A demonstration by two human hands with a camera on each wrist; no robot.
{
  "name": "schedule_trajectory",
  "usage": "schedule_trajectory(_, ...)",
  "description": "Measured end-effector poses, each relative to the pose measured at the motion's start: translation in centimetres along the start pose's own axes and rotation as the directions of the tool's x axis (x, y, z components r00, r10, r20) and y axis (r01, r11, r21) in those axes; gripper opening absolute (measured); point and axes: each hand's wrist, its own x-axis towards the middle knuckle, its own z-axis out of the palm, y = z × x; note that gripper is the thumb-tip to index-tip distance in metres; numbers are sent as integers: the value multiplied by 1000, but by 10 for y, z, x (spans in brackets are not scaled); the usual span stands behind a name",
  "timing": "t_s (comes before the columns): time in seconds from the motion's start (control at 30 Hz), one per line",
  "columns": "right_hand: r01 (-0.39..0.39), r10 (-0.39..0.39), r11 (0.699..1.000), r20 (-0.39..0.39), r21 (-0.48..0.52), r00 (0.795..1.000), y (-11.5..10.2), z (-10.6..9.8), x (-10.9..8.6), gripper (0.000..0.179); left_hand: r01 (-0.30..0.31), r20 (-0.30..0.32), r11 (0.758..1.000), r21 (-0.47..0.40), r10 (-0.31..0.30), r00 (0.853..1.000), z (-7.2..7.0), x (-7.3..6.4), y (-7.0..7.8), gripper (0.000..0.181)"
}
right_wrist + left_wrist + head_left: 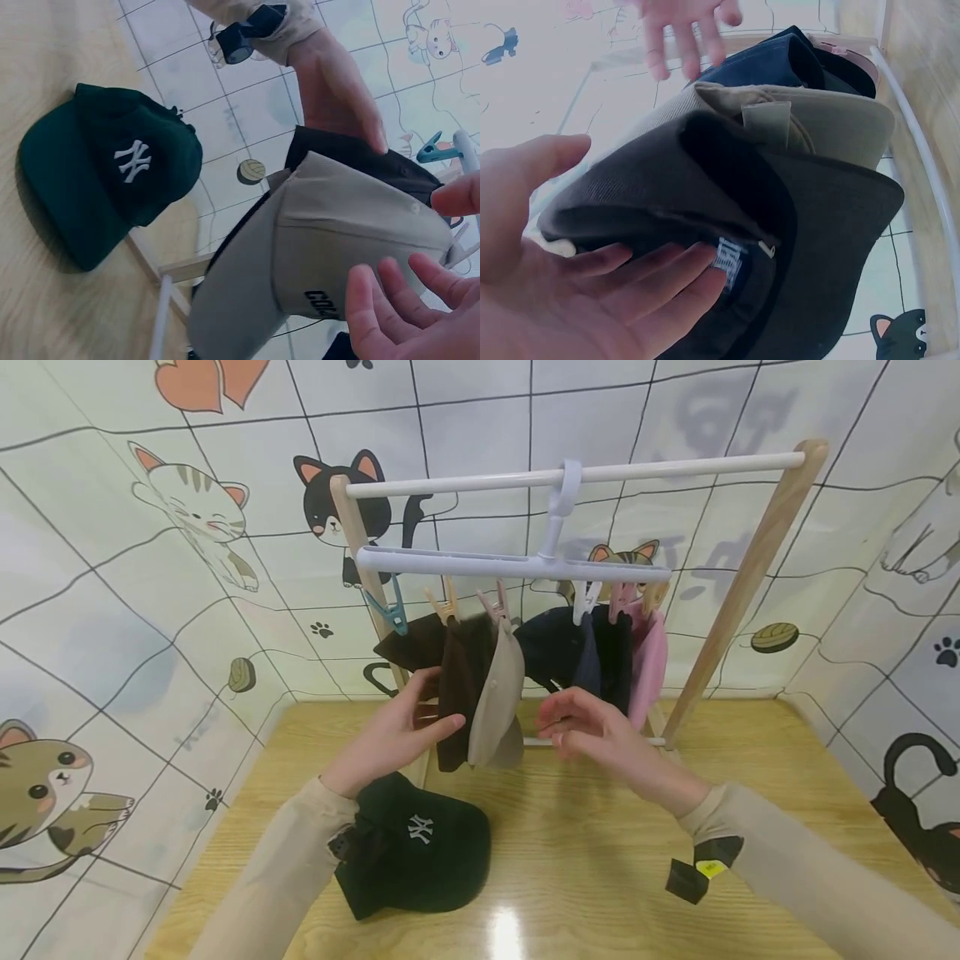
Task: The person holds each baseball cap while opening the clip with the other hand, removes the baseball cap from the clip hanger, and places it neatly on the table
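Note:
A dark brown cap (pixel 456 739) and a beige cap (pixel 495 702) hang side by side from clothespins on a pale hanger (pixel 465 562). My left hand (pixel 393 727) is at the brown cap's left side, its fingers extended along the cap's inner side in the left wrist view and the thumb apart from them. My right hand (pixel 592 731) is to the right of the beige cap, fingers loosely bent, nothing held. In the right wrist view its fingertips (pixel 361 281) overlap the beige cap's lettered front.
A dark green cap (pixel 442 852) with a white emblem lies on the wooden table (pixel 585 893). Navy (pixel 551 639), black and pink caps (pixel 648 664) hang further right. A wood-and-white rack (pixel 750 568) carries the hanger. A teal clothespin (pixel 393 614) hangs at left.

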Motion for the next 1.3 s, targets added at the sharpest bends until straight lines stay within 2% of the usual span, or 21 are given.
schedule_trajectory(0.1, 44, -44, 998, 2, -36, 999, -7, 0, 6, 33, 0, -14, 1000, 31, 0, 1000, 2, 7, 4, 63)
schedule_trajectory(0.3, 119, -122, 976, 0, -183, 993, -34, 1, 25, 39, -3, -76, 995, 96, 10, 997, 10, 17, 3, 56)
schedule_trajectory(0.47, 145, -149, 972, -10, -183, 989, -63, 4, 42, 44, -27, -73, 993, 114, 35, 997, 17, 21, 3, 47)
schedule_trajectory(0.6, 166, -171, 969, -8, -181, 985, -77, 12, 58, 49, -76, -57, 988, 137, 85, 995, 23, 21, 5, 44)
schedule_trajectory(0.83, 118, -143, 961, -86, -250, 986, -79, 26, 79, 54, -144, -17, 975, 170, 149, 989, 36, 23, 5, 35)
schedule_trajectory(0.93, 98, -134, 964, -132, -247, 982, -76, 28, 83, 51, -177, -3, 959, 219, 182, 983, 44, 23, 6, 29)
schedule_trajectory(1.07, 74, -119, 969, -182, -237, 976, -73, 31, 84, 44, -223, 24, 949, 223, 223, 974, 53, 23, 9, 23)
schedule_trajectory(1.2, 53, -119, 962, -234, -269, 965, -72, 34, 82, 43, -267, 26, 931, 248, 269, 963, 62, 22, 12, 22)
schedule_trajectory(1.3, 32, -128, 949, -291, -313, 948, -71, 37, 80, 42, -290, 30, 917, 274, 293, 956, 68, 21, 12, 21)
